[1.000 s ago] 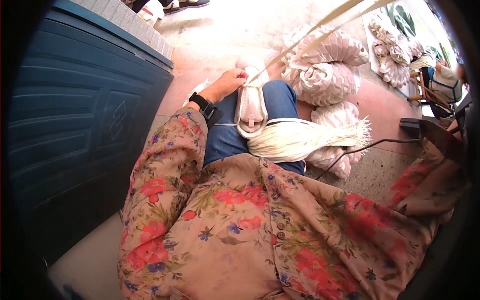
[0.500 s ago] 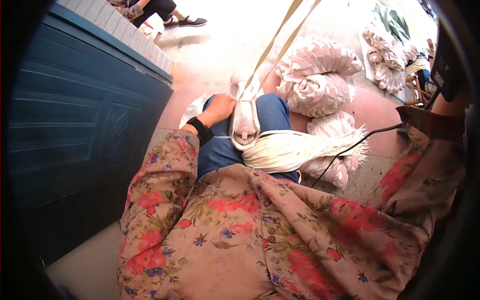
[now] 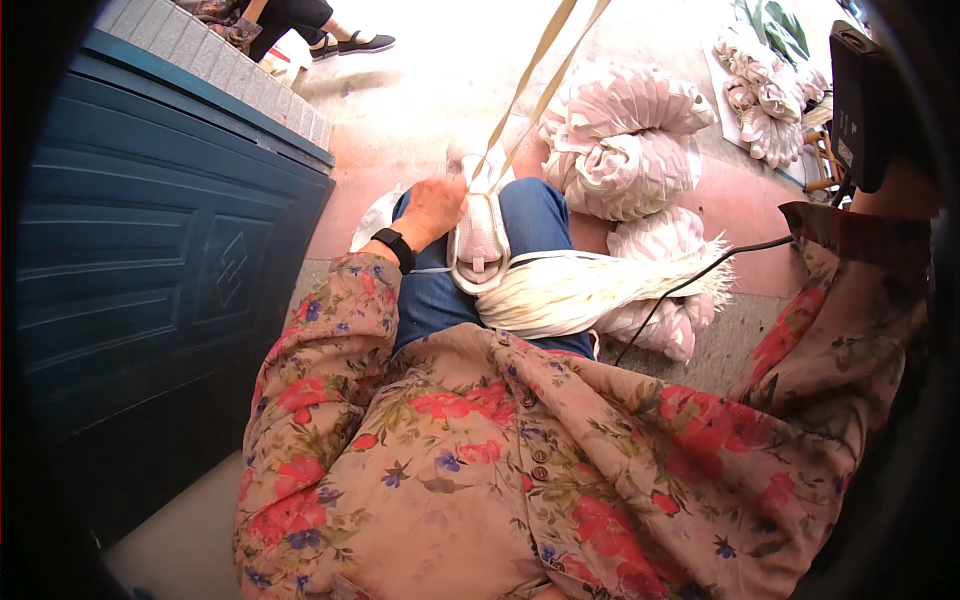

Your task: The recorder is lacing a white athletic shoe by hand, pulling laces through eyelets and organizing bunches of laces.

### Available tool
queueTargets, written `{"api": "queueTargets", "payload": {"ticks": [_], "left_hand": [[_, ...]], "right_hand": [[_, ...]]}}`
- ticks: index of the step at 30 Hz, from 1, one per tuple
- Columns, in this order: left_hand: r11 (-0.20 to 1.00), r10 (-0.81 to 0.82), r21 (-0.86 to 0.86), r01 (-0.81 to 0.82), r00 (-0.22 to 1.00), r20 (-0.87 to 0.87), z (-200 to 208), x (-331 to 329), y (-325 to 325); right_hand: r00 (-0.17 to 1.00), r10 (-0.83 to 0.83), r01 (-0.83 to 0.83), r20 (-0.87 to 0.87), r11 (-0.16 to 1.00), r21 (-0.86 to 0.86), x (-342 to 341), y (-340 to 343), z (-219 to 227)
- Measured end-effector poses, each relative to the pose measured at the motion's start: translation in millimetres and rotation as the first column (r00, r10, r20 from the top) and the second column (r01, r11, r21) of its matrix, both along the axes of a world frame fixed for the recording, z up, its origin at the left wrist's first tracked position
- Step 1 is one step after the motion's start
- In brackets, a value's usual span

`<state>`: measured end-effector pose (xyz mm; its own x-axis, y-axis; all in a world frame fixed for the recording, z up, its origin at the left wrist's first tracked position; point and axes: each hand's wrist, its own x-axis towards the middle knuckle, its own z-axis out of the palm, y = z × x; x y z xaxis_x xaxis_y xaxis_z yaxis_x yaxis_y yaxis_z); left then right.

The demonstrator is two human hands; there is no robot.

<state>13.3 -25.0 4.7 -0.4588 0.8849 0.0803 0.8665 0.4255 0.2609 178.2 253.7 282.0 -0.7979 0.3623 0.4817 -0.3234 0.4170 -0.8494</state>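
Note:
A pale pink and white lace-up shoe [image 3: 480, 248] rests between my thighs, its heel opening toward me. My left hand [image 3: 437, 207], with a black band on the wrist, is closed at the shoe's left upper edge; its fingertips are partly hidden. Two long flat cream laces [image 3: 545, 95] stretch from the shoe up past the top of the picture. Across my right thigh lies a thick bundle of off-white laces [image 3: 570, 290]. My right arm is raised at the right edge, and a black device [image 3: 860, 110] stands by its wrist; the hand itself is out of sight.
Rolled bundles of pale pink and white pieces [image 3: 630, 140] lie on the floor to the right, with more at the far right [image 3: 765, 100]. A dark blue panelled cabinet [image 3: 180, 240] stands close on my left. A black cable [image 3: 700, 275] crosses the right side. Another person's shoes [image 3: 365, 43] show at the top.
The view has shifted slightly, and the black device by my right wrist has come further into sight. My left hand stays at the shoe. The laces remain stretched upward.

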Motion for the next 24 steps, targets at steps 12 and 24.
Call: {"api": "queueTargets", "payload": {"ticks": [12,24], "left_hand": [[0.982,-0.141,-0.075,0.172,0.940,0.310,10,-17,39],[0.912,-0.320,-0.162,0.376,0.902,0.290,-18,-28,59]], "right_hand": [[1.000,-0.014,0.014,0.002,1.000,0.007,1,7,4],[1.000,0.018,-0.018,0.017,1.000,0.017,-2,9,3]]}}
